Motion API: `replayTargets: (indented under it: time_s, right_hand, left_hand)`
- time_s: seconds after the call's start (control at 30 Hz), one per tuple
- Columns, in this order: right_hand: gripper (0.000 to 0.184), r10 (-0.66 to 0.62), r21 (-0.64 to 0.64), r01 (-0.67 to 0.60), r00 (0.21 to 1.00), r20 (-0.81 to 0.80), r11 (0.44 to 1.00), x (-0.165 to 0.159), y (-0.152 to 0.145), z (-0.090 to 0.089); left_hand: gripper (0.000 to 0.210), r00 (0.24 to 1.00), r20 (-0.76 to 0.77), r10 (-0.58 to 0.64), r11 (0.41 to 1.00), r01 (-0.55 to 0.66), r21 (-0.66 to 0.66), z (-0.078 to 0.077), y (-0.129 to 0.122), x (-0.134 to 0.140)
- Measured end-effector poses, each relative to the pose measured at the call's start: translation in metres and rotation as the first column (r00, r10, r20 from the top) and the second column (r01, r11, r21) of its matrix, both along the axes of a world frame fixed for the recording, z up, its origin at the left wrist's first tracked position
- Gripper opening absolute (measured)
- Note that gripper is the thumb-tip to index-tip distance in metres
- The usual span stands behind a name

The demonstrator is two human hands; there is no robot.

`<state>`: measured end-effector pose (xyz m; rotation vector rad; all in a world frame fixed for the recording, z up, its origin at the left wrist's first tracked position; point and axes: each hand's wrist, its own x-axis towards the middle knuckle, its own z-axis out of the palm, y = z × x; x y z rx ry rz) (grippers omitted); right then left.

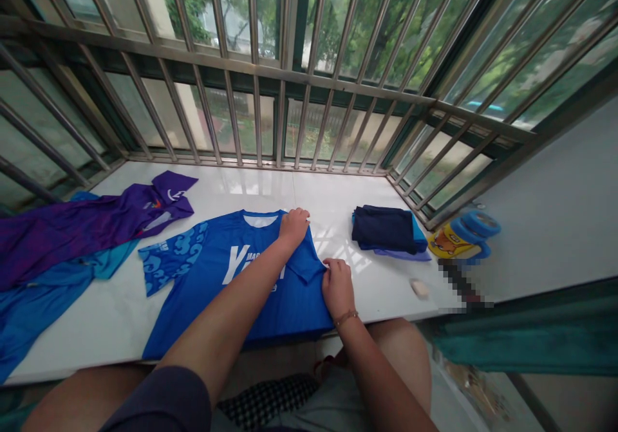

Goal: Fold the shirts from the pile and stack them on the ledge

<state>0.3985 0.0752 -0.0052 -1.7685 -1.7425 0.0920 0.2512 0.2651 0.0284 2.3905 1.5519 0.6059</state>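
Note:
A blue T-shirt (207, 309) with white lettering lies spread on the white sill, its collar towards the window. Its left sleeve, with a pale wave pattern, is stretched out flat, while the right sleeve lies folded inward over the body. My left hand (294, 227) reaches across the shirt, fingers curled on the shoulder beside the collar. Lower down, my right hand (338, 285) pinches the shirt's right edge near the sleeve's end. My left forearm covers part of the lettering.
Purple (116, 216) and lighter blue clothes (43, 297) lie loosely at the left. A stack of folded dark clothes (383, 228) sits at the right, near a small pale object (419, 288) and a yellow-and-blue bottle (463, 235). Metal bars (255, 75) line the window behind.

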Motion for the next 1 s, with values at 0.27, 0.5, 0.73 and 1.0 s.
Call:
replayTargets:
  time_s: [0.27,0.5,0.73,1.0]
  right_hand:
    - [0.034,0.118,-0.020,-0.117,0.990,0.083,0.993,-0.005,-0.002,0.004]
    - [0.041,0.164,-0.030,-0.162,0.961,0.221,0.986,-0.009,-0.005,0.002]
    - [0.043,0.211,-0.045,-0.206,0.942,0.263,0.977,-0.008,-0.002,-0.002]
    - [0.043,0.232,0.028,-0.246,0.942,0.244,0.969,-0.003,0.002,-0.012]
  left_hand:
    - [0.042,0.969,-0.123,-0.213,0.977,0.211,-0.025,-0.021,-0.032,-0.008]
    - [0.064,0.957,-0.178,-0.231,0.973,0.225,-0.052,-0.030,-0.034,-0.007]
    - [0.052,0.955,-0.115,-0.274,0.952,0.286,0.109,-0.010,-0.048,-0.016]
    - [0.040,0.906,-0.041,-0.421,0.903,0.423,0.078,-0.021,-0.105,-0.056]
